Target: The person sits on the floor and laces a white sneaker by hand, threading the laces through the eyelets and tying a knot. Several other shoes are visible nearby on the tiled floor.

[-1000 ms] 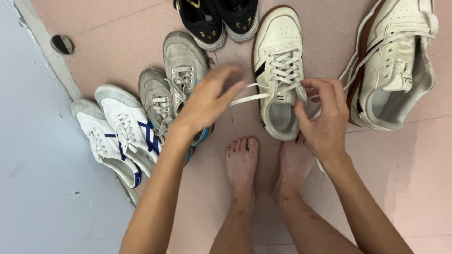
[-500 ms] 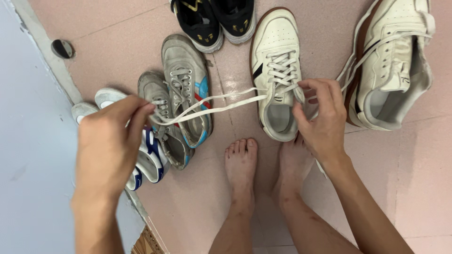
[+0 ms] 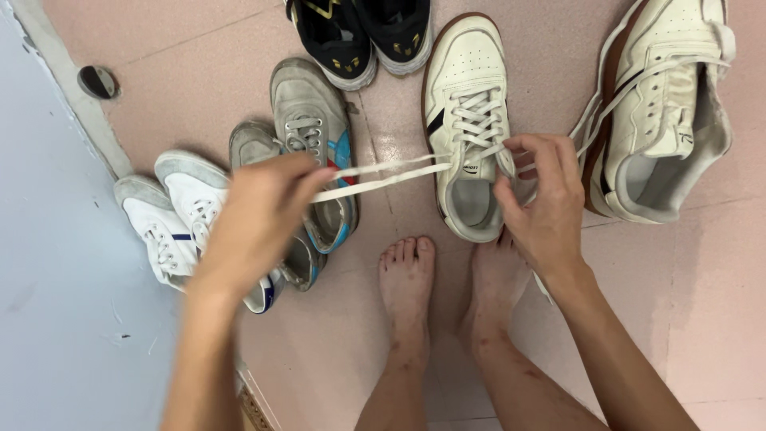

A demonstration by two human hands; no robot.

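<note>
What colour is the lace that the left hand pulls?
White lace, pinched by the left hand; head view.

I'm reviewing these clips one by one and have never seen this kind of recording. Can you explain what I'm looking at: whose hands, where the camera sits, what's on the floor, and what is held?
There is no machine here: a person works with two bare hands, and the single camera is worn on their head, looking down. That is why you see forearms coming from the bottom edge and two bare feet on the pink tiled floor.

The left hand pinches a white shoelace and pulls it out sideways. The right hand grips at the lacing of a white sneaker with a brown sole, from which that lace runs.

Around them lie the matching white sneaker, tipped on its side, a grey pair with blue patches, a white pair with blue stripes and a black pair. A small dark round thing sits at the wall's base.
</note>
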